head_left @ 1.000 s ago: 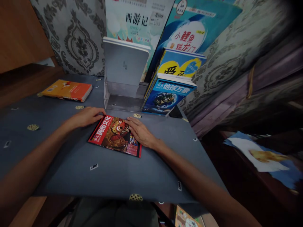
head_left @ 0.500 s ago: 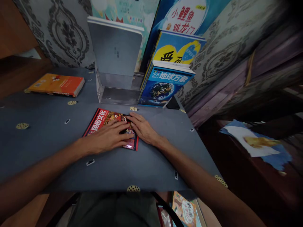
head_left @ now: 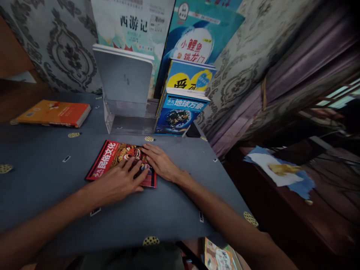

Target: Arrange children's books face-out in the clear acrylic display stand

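A red-bordered book (head_left: 105,161) with a colourful mask picture on its cover lies flat on the grey-blue tablecloth (head_left: 174,213). My left hand (head_left: 120,179) rests across its lower part with the fingers spread. At its right edge lies my right hand (head_left: 160,161), fingers stretched out over the upper right corner. Neither hand grips the book. Behind it stands a clear acrylic book stand (head_left: 128,125), which holds a grey-covered book (head_left: 123,77) and, at the right, a blue book (head_left: 180,116) with a globe on its cover.
An orange book (head_left: 56,112) lies at the back left. Taller picture books (head_left: 135,22) lean upright behind the stand. A dark flat object (head_left: 193,130) sits beside the blue book. Below the table's front edge is another book (head_left: 218,257). Cloths (head_left: 281,170) lie on a dark red surface at the right.
The camera view has tilted up and turned right. My left hand has slid down toward the book's lower edge, uncovering more of the cover. My right hand stays at the right edge.
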A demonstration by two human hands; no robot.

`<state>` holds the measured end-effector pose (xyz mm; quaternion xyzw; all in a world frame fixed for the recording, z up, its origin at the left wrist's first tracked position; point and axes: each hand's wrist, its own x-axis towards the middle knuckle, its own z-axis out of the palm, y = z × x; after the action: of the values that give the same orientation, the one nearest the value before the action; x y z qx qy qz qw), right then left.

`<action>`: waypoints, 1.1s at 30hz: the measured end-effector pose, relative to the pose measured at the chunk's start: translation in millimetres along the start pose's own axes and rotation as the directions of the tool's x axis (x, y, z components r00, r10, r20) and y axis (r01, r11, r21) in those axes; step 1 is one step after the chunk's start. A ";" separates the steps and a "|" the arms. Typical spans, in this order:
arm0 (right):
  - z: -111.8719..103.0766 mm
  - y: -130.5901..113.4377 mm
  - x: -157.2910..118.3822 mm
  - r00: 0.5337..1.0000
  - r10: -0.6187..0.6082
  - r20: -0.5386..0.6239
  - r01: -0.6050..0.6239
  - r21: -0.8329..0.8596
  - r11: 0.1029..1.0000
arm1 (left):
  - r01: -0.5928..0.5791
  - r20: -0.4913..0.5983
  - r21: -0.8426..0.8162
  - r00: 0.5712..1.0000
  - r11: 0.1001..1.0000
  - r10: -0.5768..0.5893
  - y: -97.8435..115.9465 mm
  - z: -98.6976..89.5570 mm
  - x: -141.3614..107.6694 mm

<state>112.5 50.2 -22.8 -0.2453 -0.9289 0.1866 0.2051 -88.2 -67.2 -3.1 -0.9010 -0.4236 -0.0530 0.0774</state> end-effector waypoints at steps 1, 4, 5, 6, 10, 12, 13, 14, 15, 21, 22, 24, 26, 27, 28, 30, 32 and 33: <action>-1.6 -0.6 0.1 1.000 -0.002 -0.002 0.002 0.013 1.000 | 0.001 -0.011 0.016 1.000 1.000 0.000 1.6 -0.2 -0.2; -7.9 -1.9 0.7 1.000 -0.007 -0.012 0.009 0.095 0.995 | 0.008 -0.032 0.017 0.999 1.000 -0.008 0.7 -8.5 0.4; -10.4 -2.2 0.9 1.000 -0.008 -0.015 0.010 0.138 0.990 | 0.008 -0.042 0.003 0.999 1.000 -0.008 -1.7 -13.2 0.7; -13.0 -2.4 1.1 1.000 -0.009 -0.018 0.012 0.188 0.982 | 0.006 -0.065 -0.016 0.998 1.000 -0.007 -5.0 -18.4 0.9; -22.3 -2.8 1.5 0.998 0.024 -0.060 0.006 0.451 0.893 | 0.040 -0.278 -0.126 0.958 0.991 -0.074 -22.0 -41.2 -0.2; -24.2 -2.9 1.8 0.991 0.094 -0.090 -0.022 0.590 0.807 | 0.093 -0.363 -0.207 0.917 0.974 -0.165 -28.4 -53.9 -1.7; -24.1 -3.1 2.3 0.983 0.150 -0.103 -0.046 0.657 0.752 | 0.126 -0.380 -0.251 0.899 0.960 -0.218 -30.3 -60.6 -2.5; -23.3 -3.4 3.1 0.970 0.217 -0.112 -0.070 0.722 0.688 | 0.159 -0.391 -0.295 0.880 0.942 -0.271 -31.3 -67.2 -3.3; -21.8 -4.1 4.2 0.951 0.285 -0.121 -0.084 0.784 0.615 | 0.183 -0.402 -0.339 0.859 0.923 -0.318 -31.6 -73.5 -4.0; -9.4 -21.4 8.9 0.937 0.335 -0.100 0.003 0.961 0.278 | 0.165 -0.509 -0.666 0.613 0.728 -0.604 -27.7 -91.2 -4.7; -8.2 -25.9 8.1 0.957 0.286 -0.056 -0.023 0.964 0.266 | 0.133 -0.499 -0.741 0.548 0.659 -0.671 -27.7 -90.4 -3.7; -7.1 -34.0 5.5 0.979 0.199 0.039 -0.095 0.955 0.280 | 0.016 -0.427 -0.877 0.432 0.480 -0.795 -28.8 -86.7 -0.4; -7.8 -38.8 3.1 0.980 0.172 0.095 -0.145 0.939 0.310 | -0.114 -0.318 -0.948 0.396 0.297 -0.862 -31.6 -81.4 3.9; -8.7 -39.6 2.3 0.979 0.176 0.106 -0.159 0.933 0.322 | -0.152 -0.273 -0.961 0.395 0.231 -0.877 -33.7 -78.2 6.0; -9.7 -39.5 1.9 0.977 0.184 0.111 -0.168 0.929 0.331 | -0.163 -0.237 -0.969 0.394 0.187 -0.888 -36.1 -74.5 8.0; -11.9 -36.9 2.1 0.973 0.197 0.124 -0.185 0.925 0.333 | -0.140 -0.184 -0.980 0.375 0.140 -0.909 -42.2 -65.4 11.0; -13.6 -32.6 3.0 0.968 0.209 0.136 -0.201 0.922 0.330 | -0.101 -0.115 -0.991 0.356 0.084 -0.927 -49.0 -53.9 12.5; -14.2 -30.3 3.4 0.964 0.219 0.152 -0.220 0.917 0.332 | -0.085 -0.072 -0.995 0.359 0.045 -0.931 -52.4 -47.6 12.9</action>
<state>105.1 30.9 3.7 -0.2095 -0.6203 0.7022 0.2798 -121.9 -33.3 50.7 -0.3892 -0.5096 -0.6975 -0.3199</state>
